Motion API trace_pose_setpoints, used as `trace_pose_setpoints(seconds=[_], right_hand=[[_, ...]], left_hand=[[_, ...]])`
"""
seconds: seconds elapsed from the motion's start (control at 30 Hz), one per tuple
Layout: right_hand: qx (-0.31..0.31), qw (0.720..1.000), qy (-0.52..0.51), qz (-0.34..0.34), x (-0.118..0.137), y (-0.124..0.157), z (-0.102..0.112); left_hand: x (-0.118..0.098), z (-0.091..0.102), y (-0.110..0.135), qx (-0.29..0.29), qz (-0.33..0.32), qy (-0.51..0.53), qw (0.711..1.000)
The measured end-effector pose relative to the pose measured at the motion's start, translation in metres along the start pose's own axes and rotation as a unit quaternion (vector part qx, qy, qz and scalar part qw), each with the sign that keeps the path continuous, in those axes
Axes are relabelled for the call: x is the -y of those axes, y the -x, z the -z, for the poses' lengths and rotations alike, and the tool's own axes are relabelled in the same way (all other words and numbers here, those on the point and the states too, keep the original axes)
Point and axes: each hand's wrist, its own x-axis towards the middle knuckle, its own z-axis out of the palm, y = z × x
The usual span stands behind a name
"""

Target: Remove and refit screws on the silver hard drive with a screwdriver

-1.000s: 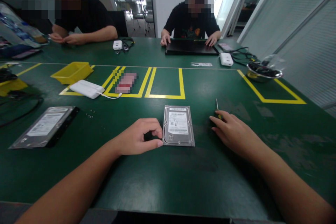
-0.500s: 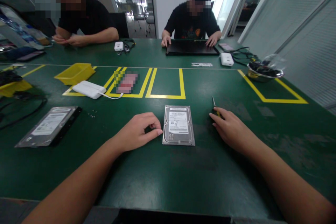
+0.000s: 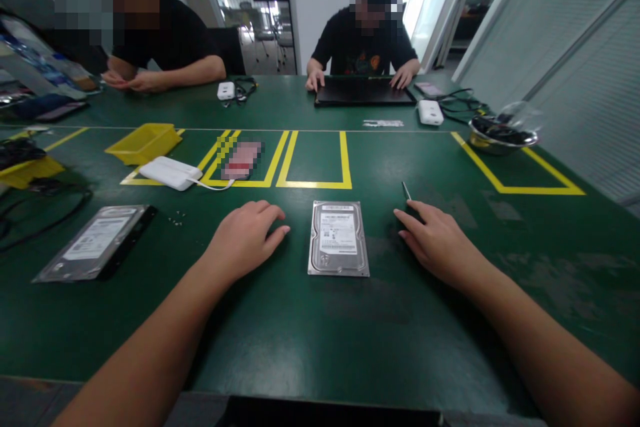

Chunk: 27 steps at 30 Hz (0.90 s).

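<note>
A silver hard drive with a white label lies flat on the green table between my hands. To its left, my left hand holds nothing; its fingers are loosely bent, with the thumb apart. My right hand rests on the table right of the drive, its fingers over a screwdriver. Only the thin metal shaft shows, pointing away from me, while the handle is hidden under the hand. Small screws lie scattered beyond my left forearm. A second hard drive sits farther left, its dark side showing.
A yellow bin, a white power bank and a cabled phone are beyond my left hand. At the far right stands a metal bowl of dark items. Two people sit opposite, one with hands on a black flat panel.
My left hand has drawn back leftward from the hard drive, and its curled fingers have loosened. My right hand has shifted slightly farther over the screwdriver, covering its handle. The drive has stayed put.
</note>
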Motion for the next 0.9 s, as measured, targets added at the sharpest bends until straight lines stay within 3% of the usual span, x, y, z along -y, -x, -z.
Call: trace_pose_setpoints(seconds=[0.17,0.37,0.6,0.73,0.9], right_hand=[[-0.019,1.000,-0.004,0.009,0.001,-0.001,0.005],[-0.036,0.999,-0.021,0.030,0.009,-0.002,0.010],[-0.039,0.998,-0.021,0.043,0.016,-0.002,0.011],[-0.037,0.999,-0.013,0.035,0.016,-0.002,0.013],[-0.028,0.999,-0.018,0.026,0.018,-0.003,0.015]], left_hand=[[0.035,0.014,0.006,0.061,0.165,-0.088,0.980],[0.093,0.026,0.026,0.178,0.297,-0.167,0.923],[0.128,0.011,0.041,0.200,0.314,-0.167,0.913],[0.128,0.009,0.046,0.191,0.312,-0.181,0.913],[0.122,0.014,0.052,0.164,0.261,-0.199,0.930]])
